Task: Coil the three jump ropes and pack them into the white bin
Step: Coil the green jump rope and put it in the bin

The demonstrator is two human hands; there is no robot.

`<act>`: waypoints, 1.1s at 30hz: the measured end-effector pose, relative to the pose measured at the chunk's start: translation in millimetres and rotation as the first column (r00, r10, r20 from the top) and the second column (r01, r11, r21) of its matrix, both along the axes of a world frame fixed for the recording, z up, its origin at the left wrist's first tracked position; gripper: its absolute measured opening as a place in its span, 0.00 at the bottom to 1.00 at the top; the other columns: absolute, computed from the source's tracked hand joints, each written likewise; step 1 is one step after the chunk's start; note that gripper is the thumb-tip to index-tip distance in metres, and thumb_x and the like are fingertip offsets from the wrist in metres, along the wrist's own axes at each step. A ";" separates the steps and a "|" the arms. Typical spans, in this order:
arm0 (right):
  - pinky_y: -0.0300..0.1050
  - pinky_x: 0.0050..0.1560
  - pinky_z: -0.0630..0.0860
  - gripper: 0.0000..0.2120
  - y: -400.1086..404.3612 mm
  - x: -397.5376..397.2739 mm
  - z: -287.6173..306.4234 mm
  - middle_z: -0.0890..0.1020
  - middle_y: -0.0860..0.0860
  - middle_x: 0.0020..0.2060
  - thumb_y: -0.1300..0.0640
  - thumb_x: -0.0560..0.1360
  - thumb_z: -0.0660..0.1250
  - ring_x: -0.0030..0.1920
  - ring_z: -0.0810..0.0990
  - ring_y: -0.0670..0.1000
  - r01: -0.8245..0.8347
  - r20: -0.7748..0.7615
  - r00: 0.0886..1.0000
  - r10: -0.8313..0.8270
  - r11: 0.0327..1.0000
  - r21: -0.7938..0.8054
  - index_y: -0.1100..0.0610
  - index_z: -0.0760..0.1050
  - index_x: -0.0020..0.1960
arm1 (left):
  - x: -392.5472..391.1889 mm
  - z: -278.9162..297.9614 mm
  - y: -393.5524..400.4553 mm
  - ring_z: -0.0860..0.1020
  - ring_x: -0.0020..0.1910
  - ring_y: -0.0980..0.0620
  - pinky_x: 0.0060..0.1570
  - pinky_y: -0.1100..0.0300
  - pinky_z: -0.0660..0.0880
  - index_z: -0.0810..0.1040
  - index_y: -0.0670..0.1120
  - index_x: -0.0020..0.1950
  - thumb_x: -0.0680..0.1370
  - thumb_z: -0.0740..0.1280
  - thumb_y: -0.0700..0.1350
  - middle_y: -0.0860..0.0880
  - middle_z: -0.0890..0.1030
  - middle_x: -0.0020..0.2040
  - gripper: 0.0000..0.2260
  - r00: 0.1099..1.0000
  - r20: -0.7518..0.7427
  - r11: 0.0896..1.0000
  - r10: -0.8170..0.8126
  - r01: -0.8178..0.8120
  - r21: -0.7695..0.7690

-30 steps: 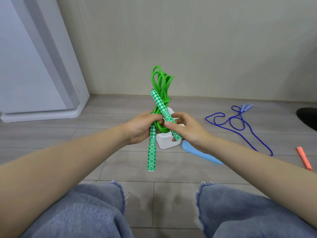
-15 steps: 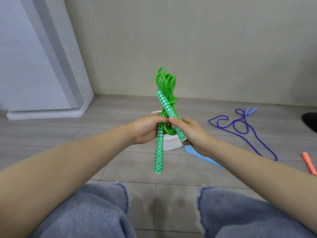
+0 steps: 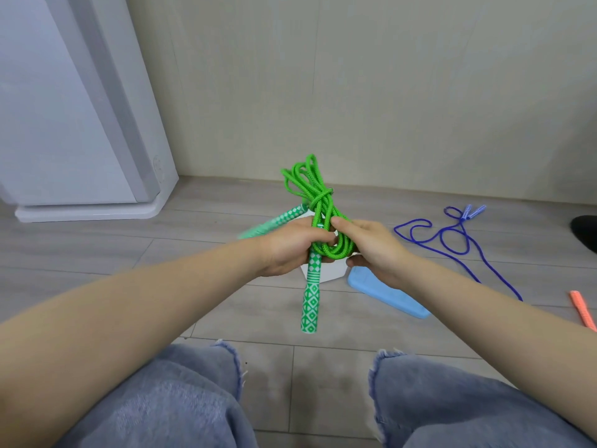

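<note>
The green jump rope (image 3: pixel 315 192) is bundled in loops and held up in front of me, above the floor. My left hand (image 3: pixel 290 247) grips the bundle at its middle. One green-and-white patterned handle (image 3: pixel 310 302) hangs straight down below that hand. The other handle (image 3: pixel 274 223) sticks out to the left, blurred. My right hand (image 3: pixel 371 247) pinches the loops from the right side. The white bin (image 3: pixel 329 270) stands on the floor behind my hands, mostly hidden. A blue jump rope (image 3: pixel 452 240) lies loose on the floor at the right. An orange handle (image 3: pixel 583 310) shows at the right edge.
A light blue lid (image 3: pixel 387 295) lies on the floor right of the bin. A white appliance (image 3: pixel 80 124) stands at the left against the wall. A dark object (image 3: pixel 586 229) sits at the far right edge. My knees in jeans fill the bottom.
The second green handle has swung from crossing the bundle on the right over to the left side. My right hand now pinches the loops instead of that handle.
</note>
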State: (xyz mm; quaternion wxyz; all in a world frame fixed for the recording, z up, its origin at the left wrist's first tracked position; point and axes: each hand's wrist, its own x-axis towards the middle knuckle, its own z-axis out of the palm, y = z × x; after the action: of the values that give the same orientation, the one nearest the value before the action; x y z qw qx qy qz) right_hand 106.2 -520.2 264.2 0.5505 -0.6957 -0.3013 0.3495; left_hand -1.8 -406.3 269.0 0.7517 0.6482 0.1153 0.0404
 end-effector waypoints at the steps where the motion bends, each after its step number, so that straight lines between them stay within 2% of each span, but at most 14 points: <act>1: 0.39 0.33 0.71 0.18 -0.1 -0.8 -1.9 0.83 0.55 0.42 0.48 0.78 0.65 0.40 0.81 0.52 -0.011 -0.020 1.000 0.011 1.000 -0.007 0.62 0.80 0.55 | -0.2 -0.5 0.3 0.78 0.50 0.51 0.49 0.57 0.76 0.77 0.45 0.53 0.80 0.59 0.35 0.47 0.80 0.49 0.09 1.000 -0.017 0.999 0.021 -0.020 0.048; 6: 0.40 0.36 0.71 0.13 3.7 -3.8 -8.4 0.83 0.52 0.42 0.53 0.77 0.65 0.39 0.78 0.49 -0.029 -0.058 0.998 0.026 0.999 -0.041 0.61 0.80 0.55 | -2.2 -2.7 5.5 0.76 0.45 0.49 0.58 0.47 0.78 0.70 0.45 0.36 0.79 0.60 0.37 0.49 0.77 0.40 0.12 0.992 -0.055 0.964 0.110 -0.093 0.251; 9: 0.41 0.36 0.72 0.13 5.7 -2.8 -6.9 0.83 0.51 0.39 0.49 0.77 0.65 0.36 0.77 0.48 0.010 -0.054 0.998 -0.012 0.999 -0.030 0.57 0.81 0.51 | -3.1 1.0 9.4 0.74 0.37 0.51 0.54 0.46 0.79 0.68 0.45 0.36 0.80 0.60 0.38 0.49 0.72 0.34 0.12 0.993 -0.018 0.960 0.118 -0.110 0.256; 11: 0.42 0.34 0.72 0.13 7.0 0.7 -4.2 0.80 0.50 0.35 0.46 0.78 0.62 0.33 0.75 0.49 0.149 -0.007 0.989 -0.149 0.989 0.016 0.54 0.79 0.46 | -3.6 2.7 10.7 0.71 0.33 0.52 0.45 0.53 0.81 0.68 0.46 0.36 0.80 0.60 0.38 0.49 0.70 0.33 0.12 0.992 0.016 0.958 0.122 -0.121 0.261; 13: 0.43 0.32 0.73 0.13 7.3 6.0 -2.2 0.79 0.50 0.33 0.47 0.79 0.61 0.31 0.76 0.50 0.237 -0.036 0.971 -0.234 0.965 0.110 0.54 0.77 0.46 | -4.7 2.9 10.6 0.70 0.34 0.52 0.36 0.62 0.76 0.68 0.46 0.36 0.80 0.59 0.38 0.48 0.69 0.34 0.12 0.994 0.036 0.940 0.105 -0.111 0.323; 17: 0.40 0.34 0.76 0.15 5.6 7.2 0.1 0.82 0.50 0.35 0.48 0.79 0.57 0.32 0.79 0.49 0.258 -0.299 0.936 -0.187 0.941 0.220 0.54 0.79 0.48 | -4.9 -0.2 6.1 0.70 0.39 0.50 0.41 0.58 0.69 0.70 0.39 0.43 0.76 0.62 0.42 0.46 0.71 0.37 0.06 0.999 0.006 0.896 0.044 -0.042 0.442; 20: 0.44 0.40 0.78 0.13 4.3 13.9 0.3 0.84 0.52 0.40 0.51 0.77 0.58 0.38 0.79 0.52 0.239 -0.321 0.934 -0.158 0.943 0.230 0.56 0.79 0.51 | -4.0 -0.5 4.4 0.71 0.39 0.51 0.41 0.58 0.69 0.70 0.37 0.45 0.76 0.62 0.40 0.46 0.71 0.38 0.05 0.998 0.025 0.885 0.060 -0.065 0.460; 22: 0.46 0.41 0.80 0.15 0.7 18.3 3.5 0.84 0.53 0.38 0.51 0.77 0.58 0.37 0.81 0.53 0.219 -0.264 0.949 -0.171 0.961 0.168 0.58 0.79 0.49 | -4.0 0.9 5.0 0.72 0.37 0.53 0.39 0.61 0.70 0.72 0.41 0.44 0.78 0.62 0.38 0.45 0.73 0.38 0.03 0.993 0.050 0.875 0.104 -0.115 0.470; 24: 0.45 0.37 0.78 0.18 -3.7 22.0 4.9 0.83 0.54 0.32 0.49 0.77 0.57 0.32 0.80 0.53 0.257 -0.088 0.963 -0.254 0.966 0.029 0.60 0.79 0.43 | -3.6 2.3 8.0 0.75 0.33 0.56 0.35 0.65 0.72 0.74 0.46 0.44 0.79 0.62 0.39 0.46 0.77 0.37 0.05 0.984 0.078 0.863 0.161 -0.178 0.473; 26: 0.44 0.31 0.70 0.17 -7.8 28.1 0.4 0.76 0.54 0.24 0.49 0.76 0.59 0.28 0.72 0.53 0.344 0.097 0.935 -0.342 0.939 -0.004 0.59 0.74 0.34 | -1.9 4.9 10.7 0.76 0.30 0.59 0.32 0.67 0.72 0.74 0.46 0.47 0.79 0.63 0.40 0.47 0.78 0.36 0.03 0.978 0.089 0.865 0.189 -0.209 0.455; 28: 0.46 0.33 0.61 0.14 -10.0 39.4 -6.0 0.67 0.52 0.25 0.52 0.73 0.61 0.31 0.63 0.52 0.457 0.268 0.849 -0.455 0.888 0.057 0.56 0.65 0.31 | 0.6 10.5 11.0 0.77 0.31 0.59 0.32 0.66 0.72 0.75 0.45 0.50 0.79 0.64 0.40 0.48 0.78 0.36 0.02 0.977 0.092 0.869 0.191 -0.212 0.447; 30: 0.47 0.36 0.63 0.10 -10.6 52.4 -7.1 0.67 0.49 0.30 0.55 0.73 0.62 0.33 0.64 0.51 0.490 0.381 0.790 -0.480 0.868 0.076 0.55 0.64 0.36 | 3.9 16.8 9.2 0.76 0.32 0.58 0.32 0.66 0.72 0.75 0.46 0.50 0.79 0.64 0.40 0.48 0.77 0.36 0.02 0.977 0.115 0.871 0.178 -0.211 0.443; 31: 0.49 0.39 0.67 0.06 -10.9 55.5 -5.0 0.69 0.48 0.34 0.57 0.73 0.63 0.35 0.67 0.51 0.461 0.389 0.808 -0.443 0.886 0.054 0.54 0.66 0.42 | 5.8 20.2 8.0 0.76 0.33 0.57 0.33 0.66 0.72 0.75 0.47 0.48 0.79 0.64 0.40 0.48 0.77 0.36 0.02 0.977 0.131 0.870 0.168 -0.209 0.447; 33: 0.51 0.44 0.72 0.14 -11.2 55.9 -3.6 0.74 0.50 0.43 0.60 0.71 0.63 0.42 0.72 0.51 0.303 0.312 0.906 -0.285 0.953 -0.009 0.54 0.67 0.55 | 9.4 25.5 5.5 0.76 0.34 0.56 0.35 0.62 0.72 0.75 0.48 0.48 0.79 0.64 0.41 0.51 0.77 0.35 0.03 0.978 0.147 0.866 0.145 -0.198 0.460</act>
State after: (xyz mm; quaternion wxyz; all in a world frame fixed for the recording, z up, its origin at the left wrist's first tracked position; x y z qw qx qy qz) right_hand 162.2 -531.3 260.5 0.5231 -0.7944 -0.2648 0.1584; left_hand 7.7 -400.9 294.6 0.5698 0.7955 0.1183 0.1688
